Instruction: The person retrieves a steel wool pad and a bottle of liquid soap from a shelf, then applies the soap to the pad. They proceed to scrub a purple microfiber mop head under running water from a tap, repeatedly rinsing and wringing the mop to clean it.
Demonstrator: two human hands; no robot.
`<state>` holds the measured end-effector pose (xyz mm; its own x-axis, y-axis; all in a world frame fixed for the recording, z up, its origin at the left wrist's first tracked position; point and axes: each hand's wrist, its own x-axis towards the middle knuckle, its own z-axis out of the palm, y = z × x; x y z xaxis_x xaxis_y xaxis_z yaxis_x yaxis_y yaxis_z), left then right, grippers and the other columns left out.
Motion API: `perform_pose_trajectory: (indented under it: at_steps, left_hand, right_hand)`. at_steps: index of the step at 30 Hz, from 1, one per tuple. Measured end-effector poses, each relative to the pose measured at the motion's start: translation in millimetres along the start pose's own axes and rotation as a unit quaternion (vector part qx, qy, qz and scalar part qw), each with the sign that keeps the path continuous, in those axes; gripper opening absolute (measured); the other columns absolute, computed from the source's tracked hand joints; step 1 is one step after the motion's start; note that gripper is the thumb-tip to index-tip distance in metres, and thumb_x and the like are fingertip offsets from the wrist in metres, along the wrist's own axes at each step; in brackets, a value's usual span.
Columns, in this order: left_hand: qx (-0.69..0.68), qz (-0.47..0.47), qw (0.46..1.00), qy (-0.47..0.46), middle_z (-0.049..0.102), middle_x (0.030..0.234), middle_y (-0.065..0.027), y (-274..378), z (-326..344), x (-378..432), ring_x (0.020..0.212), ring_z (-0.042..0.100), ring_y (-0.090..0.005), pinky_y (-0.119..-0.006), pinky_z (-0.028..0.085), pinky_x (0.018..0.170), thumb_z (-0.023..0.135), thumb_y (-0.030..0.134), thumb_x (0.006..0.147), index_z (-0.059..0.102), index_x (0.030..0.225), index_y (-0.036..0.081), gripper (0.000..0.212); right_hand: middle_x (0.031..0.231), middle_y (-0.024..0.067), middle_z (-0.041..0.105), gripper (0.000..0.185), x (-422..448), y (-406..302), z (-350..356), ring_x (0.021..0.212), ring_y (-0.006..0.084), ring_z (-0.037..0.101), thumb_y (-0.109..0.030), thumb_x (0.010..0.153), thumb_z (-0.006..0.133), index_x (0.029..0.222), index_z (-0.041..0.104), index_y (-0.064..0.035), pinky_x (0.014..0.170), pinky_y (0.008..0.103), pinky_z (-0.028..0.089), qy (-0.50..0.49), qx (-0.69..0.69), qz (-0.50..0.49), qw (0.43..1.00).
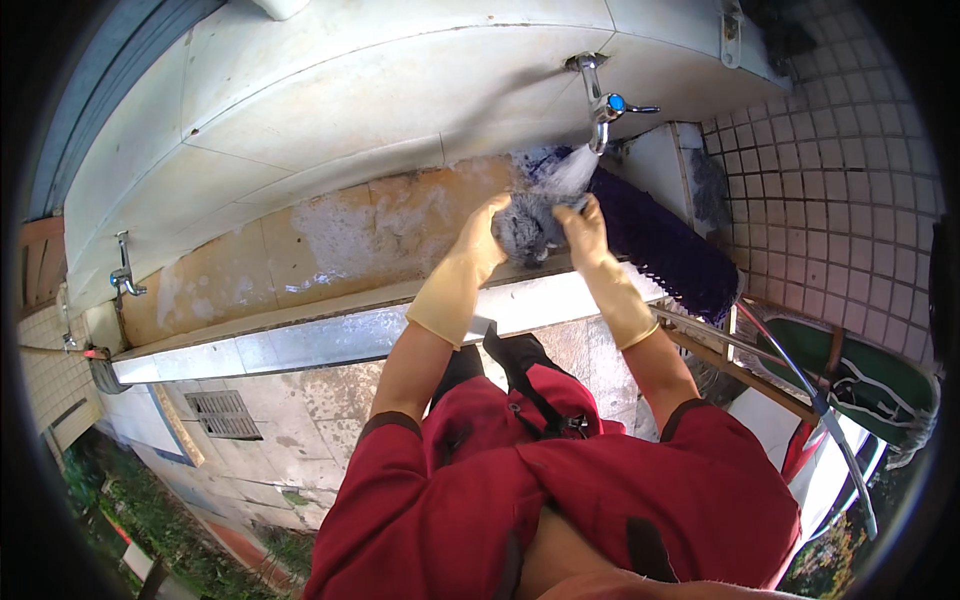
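Both my hands wear pale yellow rubber gloves. Between them, over a tiled trough sink (274,255), is a wet grey fluffy cloth or mop pad (525,225). My left hand (484,232) grips its left side. On its upper right edge, my right hand (585,229) pinches it. Water sprays from a chrome tap (604,112) with a blue cap just above the cloth. A dark purple chenille-like pad or mat (660,240) lies at the right end of the trough, partly over its rim, right of my right hand. Parts of my fingers are hidden by the cloth.
A second chrome tap (127,266) is on the wall at the far left. A green bin or basket (862,375) with cords stands at the right, near a metal pole (844,450). A tiled wall (825,187) bounds the right side. A floor drain grate (223,414) lies below left.
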<state>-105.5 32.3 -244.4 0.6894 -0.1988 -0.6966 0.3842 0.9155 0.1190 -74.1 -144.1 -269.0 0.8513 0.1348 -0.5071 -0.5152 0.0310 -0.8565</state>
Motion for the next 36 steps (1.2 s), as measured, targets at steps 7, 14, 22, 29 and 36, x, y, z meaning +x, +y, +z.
perform_pose_trajectory:
  at_steps: [7, 14, 22, 29, 36]
  left_hand:
    - [0.163, -0.013, 0.983, 0.087, 0.062, 0.097, -0.0124, -54.7, -33.0, 52.4, 0.085, 0.06, -0.0209, -0.034, 0.051, 0.069, 0.052, 0.04, 0.096, 0.062, 0.108, 0.001, 0.042]
    - [0.432, 0.034, 0.896, -0.098, 0.053, 0.132, -0.0165, -38.0, 0.6, -2.4, 0.121, 0.049, -0.0255, -0.035, 0.039, 0.103, 0.069, 0.047, 0.086, 0.054, 0.129, 0.002, 0.064]
    - [0.396, 0.11, 0.893, -0.184, 0.066, 0.096, -0.0059, -22.0, 35.3, -14.9, 0.082, 0.063, -0.013, -0.025, 0.052, 0.072, 0.059, 0.005, 0.088, 0.066, 0.111, 0.003, 0.025]
    - [0.018, 0.205, 0.978, -0.014, 0.067, 0.107, -0.0146, 21.2, -2.1, 2.1, 0.097, 0.066, -0.0265, -0.039, 0.057, 0.086, 0.057, 0.006, 0.088, 0.061, 0.115, 0.001, 0.027]
    - [0.029, 0.065, 0.984, -0.161, 0.065, 0.1, -0.0151, -30.8, -80.6, 80.9, 0.085, 0.064, -0.0232, -0.038, 0.056, 0.072, 0.069, 0.016, 0.085, 0.058, 0.113, 0.003, 0.033]
  right_hand:
    - [0.102, 0.014, 0.067, 0.041, -15.9, -2.0, 43.1, 0.092, 0.0279, 0.065, -0.038, 0.088, 0.064, 0.112, 0.062, -0.005, 0.085, 0.0348, 0.054, -0.071, -0.489, -0.031, 0.869]
    - [0.112, 0.0108, 0.064, 0.058, 6.7, 7.7, -23.5, 0.098, 0.0161, 0.059, -0.043, 0.088, 0.066, 0.129, 0.054, -0.0041, 0.088, 0.0282, 0.047, -0.114, -0.072, 0.013, 0.991]
    - [0.105, 0.0022, 0.062, 0.052, -0.6, -3.8, -40.2, 0.091, 0.0111, 0.057, -0.025, 0.079, 0.078, 0.123, 0.056, -0.0063, 0.077, 0.0247, 0.047, -0.355, 0.009, 0.037, 0.934]
    - [0.116, 0.0116, 0.062, 0.04, 12.7, 17.0, -27.9, 0.099, 0.0198, 0.06, -0.018, 0.087, 0.062, 0.121, 0.052, -0.0013, 0.075, 0.0281, 0.054, -0.077, 0.088, -0.1, 0.988]
    - [0.107, 0.0226, 0.064, 0.043, -51.1, -34.3, 55.9, 0.098, 0.0343, 0.064, -0.024, 0.078, 0.073, 0.111, 0.062, 0.0019, 0.086, 0.042, 0.052, -0.178, -0.446, -0.22, 0.849]
